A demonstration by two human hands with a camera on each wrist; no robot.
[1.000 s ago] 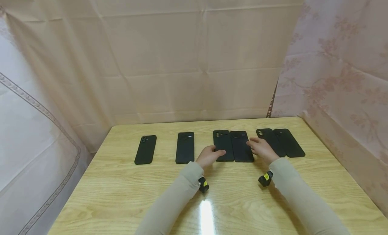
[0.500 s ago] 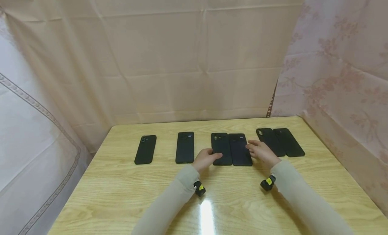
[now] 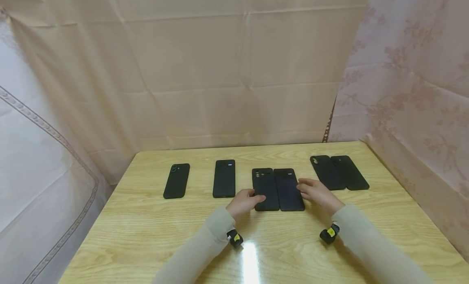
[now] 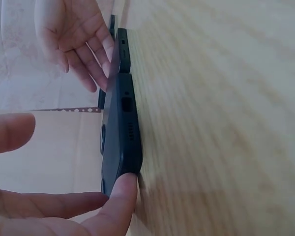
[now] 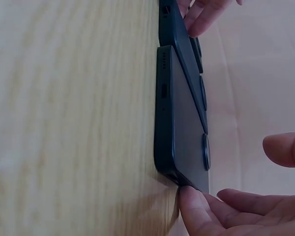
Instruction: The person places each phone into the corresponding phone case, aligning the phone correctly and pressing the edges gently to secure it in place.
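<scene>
Left grip [image 3: 242,203], digits apart: touches black case [image 3: 267,191] on its right. Right grip [image 3: 318,194], digits apart: touches dark phone [image 3: 288,190] on its left.

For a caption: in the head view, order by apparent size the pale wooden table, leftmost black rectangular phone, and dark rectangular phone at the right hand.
1. Wooden table
2. Dark phone at the right hand
3. Leftmost phone

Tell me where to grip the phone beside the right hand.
Grip its right long edge, probably best coming from the right: the phone lies flat, the black case close along its left leaves little finger room, and the right hand touches that outer edge.
</scene>
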